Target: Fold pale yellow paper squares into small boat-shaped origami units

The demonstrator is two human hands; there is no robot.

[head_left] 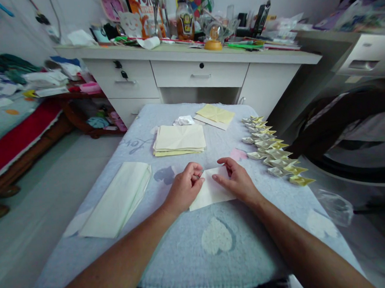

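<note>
A pale cream sheet of paper (211, 190) lies in front of me on a cloth-covered table (173, 258). At its far left corner my left hand (186, 183) is closed, thumb and forefinger pinched together on the paper. My right hand (238, 180) rests over the sheet's right side. Its thumb lies on the paper, and the forefinger is stretched out beyond the far edge, apart from the thumb. Part of the sheet is hidden under both hands.
Beyond my hands sits a stack of paper sheets (179, 138), with a crumpled white paper (183, 120) and yellow sheets (215, 113) behind it. Several small folded paper boats (272, 145) line the right. A long folded paper (117, 200) lies left. A cluttered white desk (200, 56) stands behind.
</note>
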